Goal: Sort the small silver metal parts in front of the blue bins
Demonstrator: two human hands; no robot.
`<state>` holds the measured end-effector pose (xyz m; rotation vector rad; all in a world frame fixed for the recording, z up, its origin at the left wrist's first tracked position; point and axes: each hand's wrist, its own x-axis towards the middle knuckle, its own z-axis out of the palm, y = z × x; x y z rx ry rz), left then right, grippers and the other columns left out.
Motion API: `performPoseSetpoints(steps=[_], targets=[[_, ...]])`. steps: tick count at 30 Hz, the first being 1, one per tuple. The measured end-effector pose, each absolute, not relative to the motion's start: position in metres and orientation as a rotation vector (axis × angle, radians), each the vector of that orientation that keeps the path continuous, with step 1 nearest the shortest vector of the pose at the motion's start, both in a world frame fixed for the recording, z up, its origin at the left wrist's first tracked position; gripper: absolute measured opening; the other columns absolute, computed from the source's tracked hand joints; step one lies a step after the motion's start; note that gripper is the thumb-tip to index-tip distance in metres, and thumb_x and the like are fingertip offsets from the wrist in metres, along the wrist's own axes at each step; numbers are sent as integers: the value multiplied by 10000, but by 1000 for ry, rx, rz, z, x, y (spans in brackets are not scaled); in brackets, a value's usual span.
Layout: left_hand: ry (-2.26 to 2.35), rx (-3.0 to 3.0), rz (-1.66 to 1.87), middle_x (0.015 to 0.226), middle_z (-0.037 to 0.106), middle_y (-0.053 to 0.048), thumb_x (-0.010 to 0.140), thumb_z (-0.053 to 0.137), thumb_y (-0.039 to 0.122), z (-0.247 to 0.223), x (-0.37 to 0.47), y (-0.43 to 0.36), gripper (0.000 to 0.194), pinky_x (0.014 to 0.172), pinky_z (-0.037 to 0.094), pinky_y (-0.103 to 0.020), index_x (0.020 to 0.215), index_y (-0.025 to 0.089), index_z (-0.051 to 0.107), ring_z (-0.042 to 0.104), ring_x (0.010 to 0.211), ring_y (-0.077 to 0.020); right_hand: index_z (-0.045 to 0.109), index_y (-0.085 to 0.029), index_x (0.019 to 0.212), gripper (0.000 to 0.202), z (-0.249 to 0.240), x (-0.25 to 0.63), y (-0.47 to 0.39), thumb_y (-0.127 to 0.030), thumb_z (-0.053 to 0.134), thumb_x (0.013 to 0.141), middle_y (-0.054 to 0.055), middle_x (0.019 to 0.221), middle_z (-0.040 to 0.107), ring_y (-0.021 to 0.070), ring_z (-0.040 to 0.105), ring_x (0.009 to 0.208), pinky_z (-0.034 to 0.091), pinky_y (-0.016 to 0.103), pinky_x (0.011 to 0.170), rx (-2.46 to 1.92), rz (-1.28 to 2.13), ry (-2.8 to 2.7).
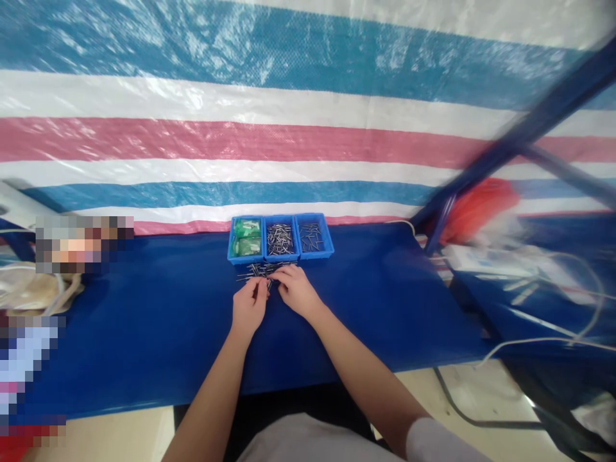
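My left hand (249, 307) and my right hand (296, 290) meet over a small heap of metal screws (257, 269) on the blue table (158, 314). Both pinch small metal pieces between the fingertips; what exactly each holds is too small to tell. Just beyond the heap stand three blue trays side by side: the left tray (247, 239) holds green packets, the middle tray (280, 239) a pile of screws, the right tray (314, 236) fewer dark screws.
A striped blue, white and pink tarp (289, 128) hangs behind the table. A dark blue metal frame (505, 147) slants at the right, with white cables (553, 340) and red material (476, 205) near it. Blurred items lie at the left edge.
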<state>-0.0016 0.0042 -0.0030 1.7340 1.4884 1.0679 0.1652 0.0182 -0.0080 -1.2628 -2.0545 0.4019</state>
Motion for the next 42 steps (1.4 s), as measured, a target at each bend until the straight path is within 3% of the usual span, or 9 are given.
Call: performPoseSetpoints(steps=[19,31,38,42], targets=[[1474,1713,1068,712,690,6,950,487,413,-3,-2,5,274,685,517,-233,950,208,669,663,642,-125,685,-224,1094,399,-4,163,17,1,514,811,59,1105,698,203,614,1033,366,367,886,-1309,460,-2070],[1485,1726,1063,744,693,15,919,543,413,-3,-1,5,248,692,514,-239,1017,226,674,655,658,-126,692,-227,1116,359,-4,159,17,-53,482,882,72,1096,682,195,621,1051,477,364,918,-1140,504,-1860],[1480,1773,1042,727,682,26,894,583,403,-4,0,6,245,660,500,-226,1048,238,679,628,629,-114,677,-230,1130,327,5,157,14,-103,509,878,55,1071,684,138,657,840,533,268,706,-1088,691,-1628],[1486,1754,1035,732,687,19,903,567,416,-3,1,6,239,674,504,-238,1023,236,671,642,644,-126,691,-241,1109,296,8,157,13,-129,529,888,52,1046,695,152,662,888,541,283,738,-1070,722,-1611]])
